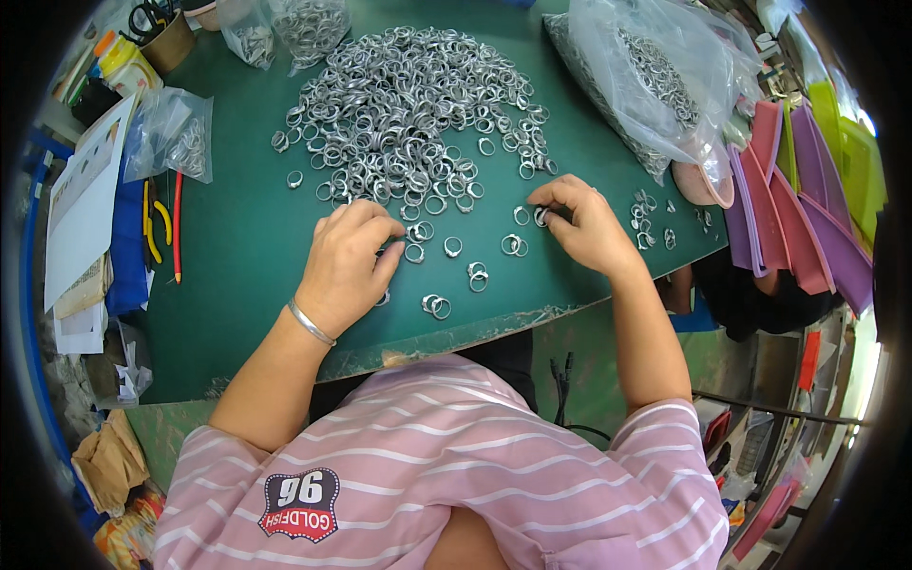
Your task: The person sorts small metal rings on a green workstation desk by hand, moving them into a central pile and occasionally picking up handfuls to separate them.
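A broad heap of silver metal rings covers the far middle of the green tabletop. My left hand is at the heap's near edge, its fingers curled down. Whatever lies between its thumb and fingers is mostly hidden. At the right, my right hand pinches a ring between thumb and fingertips. Between my hands lie several rings singly and in small groups, among them a single ring, an overlapping pair and a pair near the front edge.
A large clear bag of rings sits at the far right beside a pink cup. Pink, purple and green plastic bins stand past the table's edge. Pliers, a red-handled tool and small bags are at left.
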`<state>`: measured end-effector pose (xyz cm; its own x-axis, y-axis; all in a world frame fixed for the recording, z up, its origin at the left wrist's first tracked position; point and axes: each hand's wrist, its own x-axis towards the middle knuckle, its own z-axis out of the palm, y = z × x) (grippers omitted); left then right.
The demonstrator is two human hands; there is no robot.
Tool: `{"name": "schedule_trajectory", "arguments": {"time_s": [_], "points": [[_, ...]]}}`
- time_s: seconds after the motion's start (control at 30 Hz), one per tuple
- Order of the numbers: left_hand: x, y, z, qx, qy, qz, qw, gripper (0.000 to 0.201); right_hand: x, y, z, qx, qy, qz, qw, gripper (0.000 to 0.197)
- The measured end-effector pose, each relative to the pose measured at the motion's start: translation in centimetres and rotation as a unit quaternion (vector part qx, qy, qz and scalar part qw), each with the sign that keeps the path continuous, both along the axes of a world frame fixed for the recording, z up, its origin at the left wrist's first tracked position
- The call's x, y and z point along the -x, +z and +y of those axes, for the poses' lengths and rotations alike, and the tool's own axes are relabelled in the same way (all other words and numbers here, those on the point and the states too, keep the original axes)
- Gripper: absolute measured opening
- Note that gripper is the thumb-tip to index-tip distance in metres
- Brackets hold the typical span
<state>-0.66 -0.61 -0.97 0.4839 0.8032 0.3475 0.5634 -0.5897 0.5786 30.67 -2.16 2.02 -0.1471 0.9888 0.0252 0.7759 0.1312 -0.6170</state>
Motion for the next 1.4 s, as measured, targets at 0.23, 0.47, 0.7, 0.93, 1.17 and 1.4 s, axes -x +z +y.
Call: {"name": "schedule_trajectory", "arguments": {"time_s": [0.23, 0.47, 0.7, 0.93, 1.17, 1.4], "points": [[0.0, 0.2, -0.1, 0.013, 0.000, 0.007, 1.000, 0.014, 1.7, -1.5, -0.5, -0.076, 0.020, -0.024, 0.997, 0.016], [-0.2, 0.1, -0.1, 0.011, -0.001, 0.010, 1.000, 0.015, 0.8, -2.1, -0.6, -0.100, -0.061, 0.064, 0.991, 0.010], [-0.2, 0.2, -0.2, 0.003, 0.004, 0.011, 1.000, 0.015, -0.7, -1.5, -0.9, -0.102, -0.076, 0.060, 0.990, 0.011], [-0.2, 0.2, 0.0, 0.008, 0.003, 0.010, 1.000, 0.015, 1.6, -2.2, 0.3, -0.120, -0.057, -0.013, 0.991, 0.011], [-0.1, 0.2, -0.2, -0.004, 0.000, 0.008, 1.000, 0.018, 1.2, -3.0, 2.4, -0.221, -0.076, -0.069, 0.970, 0.017], [-0.3, 0.5, -0.2, 0.013, 0.003, 0.016, 1.000, 0.017, 1.8, -3.1, 3.3, -0.188, -0.095, -0.152, 0.966, 0.026]]}}
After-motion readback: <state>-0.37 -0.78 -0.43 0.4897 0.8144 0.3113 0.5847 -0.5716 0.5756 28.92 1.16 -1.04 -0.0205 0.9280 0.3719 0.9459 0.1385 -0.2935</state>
